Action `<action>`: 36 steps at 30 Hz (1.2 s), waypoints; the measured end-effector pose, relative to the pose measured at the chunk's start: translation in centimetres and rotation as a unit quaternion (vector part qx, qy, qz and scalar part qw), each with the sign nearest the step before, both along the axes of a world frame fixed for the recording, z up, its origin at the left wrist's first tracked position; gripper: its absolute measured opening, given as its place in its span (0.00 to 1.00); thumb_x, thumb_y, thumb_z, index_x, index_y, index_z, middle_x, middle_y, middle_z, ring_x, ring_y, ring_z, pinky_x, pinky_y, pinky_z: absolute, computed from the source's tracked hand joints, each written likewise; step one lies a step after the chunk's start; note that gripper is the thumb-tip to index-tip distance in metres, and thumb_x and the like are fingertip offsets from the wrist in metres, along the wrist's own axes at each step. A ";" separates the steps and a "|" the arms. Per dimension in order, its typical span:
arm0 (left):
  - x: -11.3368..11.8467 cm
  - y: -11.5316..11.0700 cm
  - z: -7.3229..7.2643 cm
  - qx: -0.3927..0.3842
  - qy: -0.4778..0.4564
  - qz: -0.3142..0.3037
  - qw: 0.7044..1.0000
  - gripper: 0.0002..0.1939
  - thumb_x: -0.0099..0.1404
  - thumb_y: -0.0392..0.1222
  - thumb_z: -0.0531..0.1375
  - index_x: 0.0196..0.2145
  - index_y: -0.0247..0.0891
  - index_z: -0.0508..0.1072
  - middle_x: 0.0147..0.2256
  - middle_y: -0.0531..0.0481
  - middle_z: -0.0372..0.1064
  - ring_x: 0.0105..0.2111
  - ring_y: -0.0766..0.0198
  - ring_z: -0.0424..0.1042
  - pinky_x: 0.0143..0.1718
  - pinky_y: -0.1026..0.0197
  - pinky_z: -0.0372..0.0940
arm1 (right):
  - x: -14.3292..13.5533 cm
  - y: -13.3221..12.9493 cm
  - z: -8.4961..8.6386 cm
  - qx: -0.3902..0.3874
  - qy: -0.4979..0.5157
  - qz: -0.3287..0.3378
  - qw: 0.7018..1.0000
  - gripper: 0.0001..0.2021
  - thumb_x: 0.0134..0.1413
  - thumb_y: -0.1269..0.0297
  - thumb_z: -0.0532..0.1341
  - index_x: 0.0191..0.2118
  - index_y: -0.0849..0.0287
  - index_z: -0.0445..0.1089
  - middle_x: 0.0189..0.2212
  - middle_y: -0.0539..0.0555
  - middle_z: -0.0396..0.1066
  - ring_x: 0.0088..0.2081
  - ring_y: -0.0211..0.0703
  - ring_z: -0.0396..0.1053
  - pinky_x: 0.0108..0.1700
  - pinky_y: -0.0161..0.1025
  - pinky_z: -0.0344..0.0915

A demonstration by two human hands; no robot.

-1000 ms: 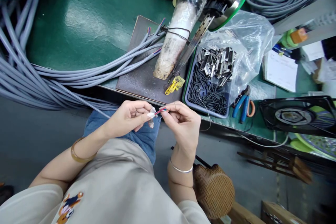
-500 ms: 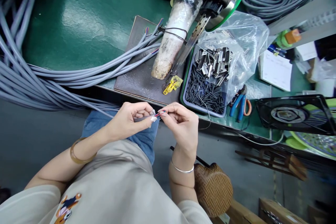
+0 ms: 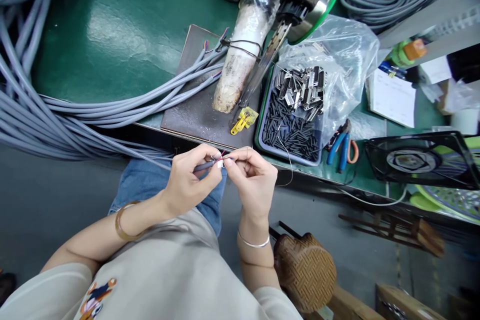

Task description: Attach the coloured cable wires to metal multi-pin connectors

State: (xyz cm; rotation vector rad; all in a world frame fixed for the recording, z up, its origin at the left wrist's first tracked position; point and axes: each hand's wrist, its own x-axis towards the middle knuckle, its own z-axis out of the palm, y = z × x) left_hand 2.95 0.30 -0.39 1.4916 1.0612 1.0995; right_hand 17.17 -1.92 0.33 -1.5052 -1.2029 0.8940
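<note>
Just off the bench edge, my left hand (image 3: pixel 194 174) is closed around the end of a grey cable (image 3: pixel 203 165). Thin coloured wires (image 3: pixel 222 156), red among them, fan out of that end. My right hand (image 3: pixel 252 174) pinches at those wires between thumb and fingertips, close against the left fingertips. Something small and white shows by the left thumb; I cannot tell what it is. More grey cables (image 3: pixel 150 106) lie on a dark board (image 3: pixel 202 127) beyond, their stripped ends pointing at a white wrapped tube (image 3: pixel 240 67).
Behind my right hand stands a tray (image 3: pixel 288 156) of black sleeves and metal connectors. A soldering iron (image 3: pixel 268 57) slants above the board, near a yellow clip (image 3: pixel 243 121). Pliers (image 3: pixel 339 150) and a black fan (image 3: pixel 416 161) lie to the right. A wicker-patterned stool (image 3: pixel 305 270) is below.
The wires at the cable end have spread apart, a red one now sticking up. My left hand has turned slightly, and my right hand has shifted a little left.
</note>
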 end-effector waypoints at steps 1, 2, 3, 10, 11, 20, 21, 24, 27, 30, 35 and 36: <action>0.0 0.1 0.1 -0.019 -0.011 -0.004 1.000 0.02 0.64 0.35 0.60 0.32 0.37 0.71 0.25 0.56 0.66 0.20 0.74 0.56 0.20 0.70 0.53 | 0.1 0.0 -0.1 -0.002 0.011 0.003 1.000 0.04 0.54 0.65 0.67 0.31 0.58 0.77 0.25 0.46 0.66 0.20 0.28 0.48 0.23 0.34 0.44; 0.0 0.1 0.2 -0.036 -0.023 -0.008 0.999 0.02 0.64 0.35 0.60 0.32 0.37 0.71 0.25 0.56 0.65 0.20 0.74 0.56 0.20 0.70 0.53 | 0.1 0.0 -0.2 -0.005 0.022 0.007 1.000 0.04 0.54 0.64 0.67 0.31 0.58 0.77 0.25 0.46 0.66 0.21 0.28 0.49 0.23 0.34 0.44; 0.0 0.2 0.3 -0.051 -0.034 -0.013 0.998 0.02 0.63 0.35 0.60 0.31 0.37 0.71 0.25 0.56 0.64 0.20 0.74 0.55 0.20 0.70 0.53 | 0.2 0.0 -0.2 -0.008 0.029 0.009 0.999 0.04 0.54 0.64 0.67 0.31 0.58 0.77 0.25 0.46 0.66 0.21 0.28 0.49 0.23 0.34 0.44; 0.0 0.7 0.9 -0.131 -0.087 -0.015 0.987 0.04 0.57 0.38 0.63 0.27 0.36 0.71 0.22 0.55 0.63 0.21 0.72 0.60 0.19 0.71 0.54 | 0.1 -0.3 -0.4 -0.010 0.027 0.027 0.999 0.07 0.56 0.61 0.67 0.31 0.58 0.77 0.27 0.48 0.68 0.22 0.30 0.51 0.23 0.34 0.48; 0.0 0.7 0.9 -0.137 -0.092 -0.016 0.986 0.04 0.56 0.38 0.63 0.27 0.36 0.71 0.22 0.55 0.64 0.21 0.72 0.60 0.18 0.71 0.53 | 0.1 -0.3 -0.4 -0.011 0.030 0.029 0.999 0.07 0.56 0.61 0.67 0.31 0.58 0.77 0.27 0.48 0.68 0.22 0.30 0.52 0.23 0.34 0.49; -0.2 0.8 0.5 -0.150 -0.108 -0.009 0.983 0.03 0.55 0.37 0.64 0.26 0.35 0.74 0.23 0.53 0.67 0.22 0.72 0.61 0.19 0.71 0.55 | 0.1 -0.5 -0.5 0.007 0.014 0.014 1.000 0.08 0.59 0.58 0.67 0.32 0.56 0.78 0.28 0.50 0.71 0.23 0.32 0.57 0.24 0.35 0.52; -0.2 0.8 0.5 -0.150 -0.107 -0.008 0.983 0.04 0.55 0.37 0.65 0.26 0.35 0.74 0.23 0.53 0.67 0.23 0.71 0.63 0.20 0.71 0.57 | 0.2 -0.5 -0.5 0.010 0.009 0.003 1.000 0.09 0.59 0.57 0.66 0.34 0.55 0.79 0.28 0.50 0.71 0.24 0.33 0.59 0.25 0.34 0.54; -0.2 0.8 0.6 -0.156 -0.105 -0.007 0.982 0.05 0.55 0.39 0.65 0.26 0.35 0.74 0.23 0.52 0.68 0.24 0.69 0.64 0.22 0.70 0.61 | 0.6 -0.6 -0.3 0.029 -0.005 -0.022 0.999 0.11 0.62 0.54 0.64 0.40 0.53 0.81 0.26 0.50 0.72 0.24 0.35 0.64 0.25 0.34 0.59; -0.3 0.8 0.7 -0.161 -0.101 -0.012 0.982 0.05 0.55 0.39 0.65 0.25 0.35 0.74 0.23 0.52 0.68 0.23 0.69 0.65 0.22 0.70 0.60 | 0.9 -0.7 -0.1 0.029 -0.017 -0.002 0.999 0.13 0.62 0.52 0.64 0.40 0.53 0.82 0.23 0.49 0.72 0.21 0.35 0.63 0.23 0.34 0.59; -0.5 0.8 0.9 -0.164 -0.099 -0.029 0.981 0.04 0.55 0.38 0.64 0.25 0.35 0.74 0.23 0.52 0.69 0.23 0.70 0.64 0.21 0.70 0.58 | 1.1 -0.6 0.2 0.019 -0.004 0.021 1.000 0.14 0.62 0.50 0.64 0.39 0.54 0.82 0.20 0.48 0.69 0.19 0.33 0.61 0.22 0.33 0.56; -0.7 0.8 0.9 -0.164 -0.100 -0.086 0.978 0.04 0.55 0.34 0.64 0.24 0.35 0.72 0.22 0.54 0.66 0.22 0.72 0.62 0.23 0.70 0.58 | 1.6 -0.4 0.8 0.024 0.001 0.073 0.997 0.14 0.65 0.51 0.62 0.40 0.52 0.82 0.18 0.47 0.66 0.18 0.32 0.57 0.21 0.33 0.52; -0.7 0.9 0.8 -0.163 -0.102 -0.099 0.976 0.04 0.55 0.33 0.64 0.24 0.35 0.72 0.22 0.55 0.66 0.22 0.72 0.62 0.24 0.70 0.59 | 1.6 -0.5 1.0 0.031 -0.017 0.095 0.995 0.13 0.65 0.51 0.62 0.40 0.51 0.83 0.19 0.47 0.66 0.19 0.32 0.57 0.22 0.34 0.52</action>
